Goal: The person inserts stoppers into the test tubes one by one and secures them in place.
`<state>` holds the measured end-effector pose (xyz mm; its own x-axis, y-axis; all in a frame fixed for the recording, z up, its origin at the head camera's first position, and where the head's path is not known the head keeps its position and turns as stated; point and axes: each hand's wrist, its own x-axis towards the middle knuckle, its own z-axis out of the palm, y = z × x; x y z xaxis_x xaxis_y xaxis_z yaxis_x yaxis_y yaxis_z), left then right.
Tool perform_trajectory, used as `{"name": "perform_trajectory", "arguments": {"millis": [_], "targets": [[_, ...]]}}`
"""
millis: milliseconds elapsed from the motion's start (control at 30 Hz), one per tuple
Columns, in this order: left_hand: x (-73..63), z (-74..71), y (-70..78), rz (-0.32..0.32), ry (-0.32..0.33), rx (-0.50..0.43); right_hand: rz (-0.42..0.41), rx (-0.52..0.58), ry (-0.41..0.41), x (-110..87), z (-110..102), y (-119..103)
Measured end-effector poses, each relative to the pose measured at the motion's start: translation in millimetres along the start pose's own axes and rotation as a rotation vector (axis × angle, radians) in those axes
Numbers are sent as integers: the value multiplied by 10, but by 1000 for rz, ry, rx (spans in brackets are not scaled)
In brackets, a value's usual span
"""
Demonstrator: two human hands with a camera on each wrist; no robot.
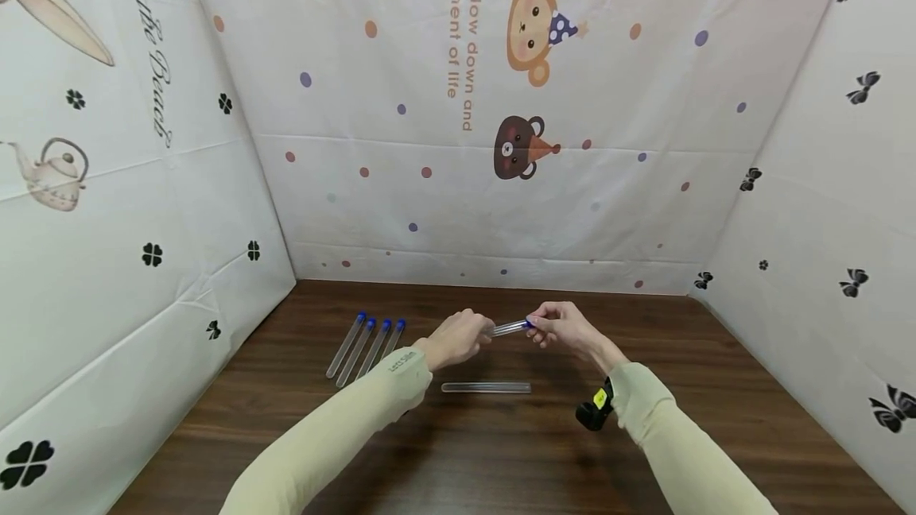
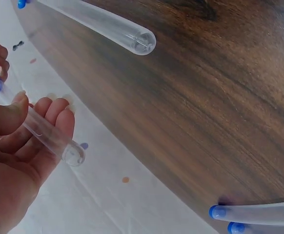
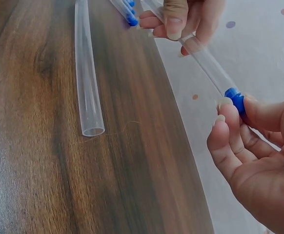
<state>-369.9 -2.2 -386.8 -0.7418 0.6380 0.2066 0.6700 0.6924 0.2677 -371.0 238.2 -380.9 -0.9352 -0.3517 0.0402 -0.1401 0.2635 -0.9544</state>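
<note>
My left hand (image 1: 458,338) grips a clear test tube (image 1: 510,328) around its body; in the left wrist view the tube's rounded end (image 2: 74,154) sticks out past the fingers. At the tube's other end my right hand (image 1: 565,327) pinches a blue cap (image 3: 236,101) between thumb and fingers. The cap sits at the tube's mouth; how deep it is seated I cannot tell. Nearer to me, an uncapped clear test tube (image 1: 487,388) lies sideways on the table, its open mouth (image 3: 93,131) visible in the right wrist view.
Several blue-capped test tubes (image 1: 355,350) lie side by side at the left of the brown wooden table (image 1: 501,451). White printed sheets (image 1: 401,181) stand as walls behind and on both sides. A black wrist camera (image 1: 595,410) hangs below the right wrist.
</note>
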Motion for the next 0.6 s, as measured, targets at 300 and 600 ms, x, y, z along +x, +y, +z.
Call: {"name": "perform_trajectory", "arguments": {"millis": [300, 600], "targets": [[-21, 49, 4, -5, 43, 60, 32, 76, 23, -2, 75, 3], [-8, 104, 35, 25, 120, 105, 56, 104, 29, 14, 22, -39]]}}
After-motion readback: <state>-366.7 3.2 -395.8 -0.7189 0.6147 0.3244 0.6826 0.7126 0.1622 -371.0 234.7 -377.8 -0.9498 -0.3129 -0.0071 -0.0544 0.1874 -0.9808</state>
